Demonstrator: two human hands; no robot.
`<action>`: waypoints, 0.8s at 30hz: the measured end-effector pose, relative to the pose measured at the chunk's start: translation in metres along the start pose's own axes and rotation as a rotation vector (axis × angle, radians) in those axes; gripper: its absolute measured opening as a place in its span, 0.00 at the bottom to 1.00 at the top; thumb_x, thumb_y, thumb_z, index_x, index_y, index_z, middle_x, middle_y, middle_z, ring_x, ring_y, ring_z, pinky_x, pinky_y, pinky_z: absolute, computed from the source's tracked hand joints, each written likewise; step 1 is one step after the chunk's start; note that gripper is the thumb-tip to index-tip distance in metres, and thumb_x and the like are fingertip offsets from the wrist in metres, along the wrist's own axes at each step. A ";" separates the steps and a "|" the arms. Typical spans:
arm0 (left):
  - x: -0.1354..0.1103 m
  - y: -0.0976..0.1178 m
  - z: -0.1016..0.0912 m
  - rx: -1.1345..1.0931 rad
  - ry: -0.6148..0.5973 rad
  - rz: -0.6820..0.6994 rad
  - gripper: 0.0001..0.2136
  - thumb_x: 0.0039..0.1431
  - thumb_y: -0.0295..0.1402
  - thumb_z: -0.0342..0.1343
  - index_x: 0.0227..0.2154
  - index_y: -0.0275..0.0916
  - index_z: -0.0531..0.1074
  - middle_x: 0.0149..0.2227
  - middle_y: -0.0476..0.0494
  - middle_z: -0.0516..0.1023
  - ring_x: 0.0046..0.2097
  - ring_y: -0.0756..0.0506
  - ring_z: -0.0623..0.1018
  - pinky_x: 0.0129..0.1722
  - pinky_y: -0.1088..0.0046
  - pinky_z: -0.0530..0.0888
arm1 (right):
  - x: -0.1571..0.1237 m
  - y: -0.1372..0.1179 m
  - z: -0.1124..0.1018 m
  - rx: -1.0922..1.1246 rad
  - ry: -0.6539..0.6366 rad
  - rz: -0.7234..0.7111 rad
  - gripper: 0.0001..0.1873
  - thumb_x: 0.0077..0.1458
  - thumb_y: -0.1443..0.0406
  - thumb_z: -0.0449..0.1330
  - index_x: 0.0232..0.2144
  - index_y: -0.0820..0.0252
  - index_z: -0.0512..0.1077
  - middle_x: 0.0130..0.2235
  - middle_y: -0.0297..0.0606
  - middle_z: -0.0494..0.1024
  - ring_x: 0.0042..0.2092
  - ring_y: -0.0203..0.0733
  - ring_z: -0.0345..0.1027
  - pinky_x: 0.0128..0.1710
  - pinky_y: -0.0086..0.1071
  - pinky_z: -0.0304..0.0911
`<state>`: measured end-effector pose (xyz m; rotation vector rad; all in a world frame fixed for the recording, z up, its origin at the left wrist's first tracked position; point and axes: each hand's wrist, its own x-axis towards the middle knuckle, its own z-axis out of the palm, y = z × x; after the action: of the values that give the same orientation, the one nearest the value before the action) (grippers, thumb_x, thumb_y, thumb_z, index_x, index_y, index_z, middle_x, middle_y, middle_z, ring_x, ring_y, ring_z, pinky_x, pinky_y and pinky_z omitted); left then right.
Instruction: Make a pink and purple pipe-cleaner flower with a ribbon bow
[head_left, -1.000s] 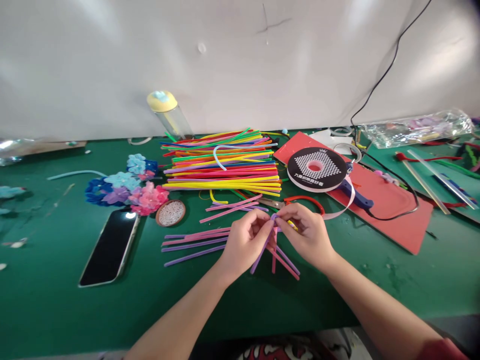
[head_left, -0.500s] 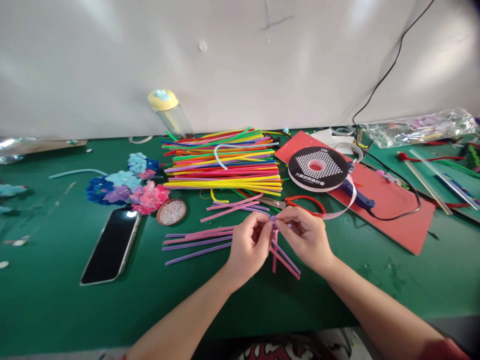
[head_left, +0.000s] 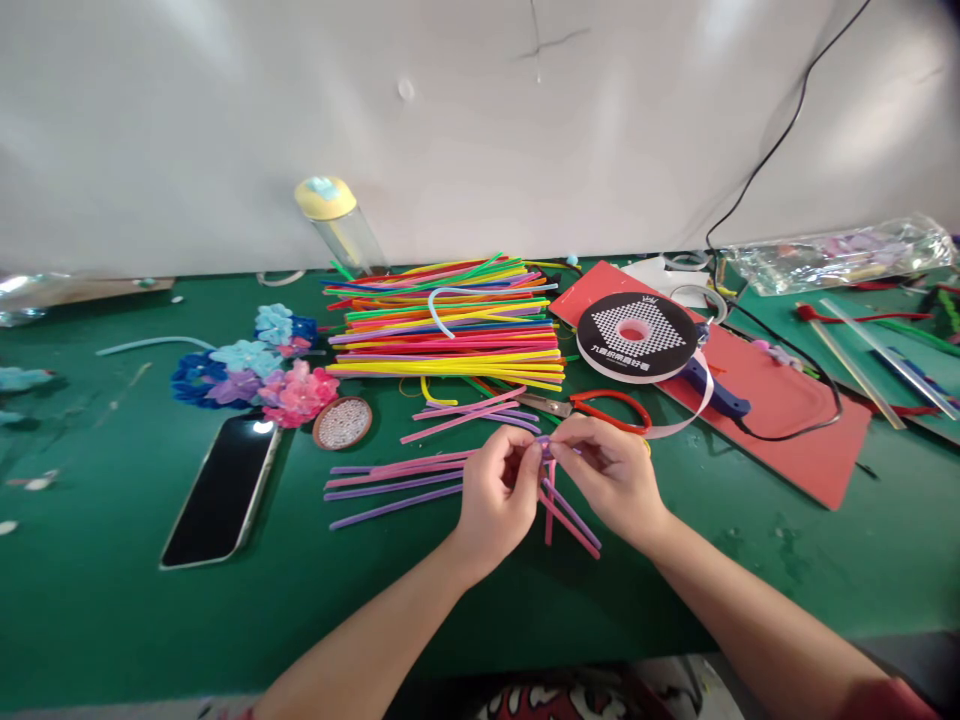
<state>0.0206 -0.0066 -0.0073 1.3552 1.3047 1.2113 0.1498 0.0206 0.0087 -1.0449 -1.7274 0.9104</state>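
Between the fingertips of my left hand (head_left: 499,495) and my right hand (head_left: 611,475) is a small purple pipe cleaner piece (head_left: 544,446), pinched from both sides. Its shape is mostly covered by my fingers. Below my hands a few pink and purple pipe cleaners (head_left: 574,520) lie on the table. More pink and purple pipe cleaners (head_left: 397,488) stretch out to the left from beneath my left hand. Just beyond my fingers are another few pink and purple strips (head_left: 469,415) and red-handled scissors (head_left: 611,405).
A big pile of colourful pipe cleaners (head_left: 450,345) lies behind my hands. To the left are fuzzy flowers (head_left: 251,365), a dish of beads (head_left: 343,424) and a phone (head_left: 221,495). A ribbon spool (head_left: 636,338) and blue glue gun (head_left: 712,390) rest on a red board (head_left: 795,430). A bottle (head_left: 337,220) stands behind.
My fingertips have shifted slightly around the purple piece, and a little more of it shows between them. Everything on the table stays where it was.
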 end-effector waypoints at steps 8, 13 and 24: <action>0.001 -0.002 -0.001 -0.011 0.016 -0.003 0.09 0.58 0.37 0.46 0.27 0.38 0.62 0.18 0.54 0.63 0.18 0.55 0.64 0.20 0.78 0.63 | 0.000 0.003 -0.002 0.034 -0.086 0.007 0.05 0.51 0.70 0.54 0.26 0.60 0.67 0.25 0.35 0.70 0.28 0.34 0.64 0.26 0.28 0.60; 0.001 -0.003 -0.001 -0.018 0.005 0.002 0.08 0.58 0.36 0.46 0.27 0.38 0.62 0.19 0.54 0.62 0.19 0.55 0.64 0.20 0.78 0.62 | 0.001 0.000 -0.004 0.015 -0.106 0.002 0.05 0.50 0.72 0.54 0.25 0.60 0.67 0.25 0.34 0.70 0.26 0.33 0.62 0.26 0.27 0.59; 0.002 -0.004 -0.001 -0.023 -0.013 0.007 0.09 0.58 0.36 0.46 0.26 0.37 0.62 0.19 0.53 0.63 0.20 0.55 0.65 0.20 0.80 0.63 | 0.005 0.000 -0.007 0.014 -0.187 0.015 0.05 0.50 0.72 0.54 0.25 0.62 0.69 0.25 0.35 0.70 0.27 0.33 0.62 0.27 0.27 0.59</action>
<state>0.0185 -0.0049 -0.0105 1.3502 1.2748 1.2168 0.1552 0.0258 0.0122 -0.9910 -1.8662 1.0565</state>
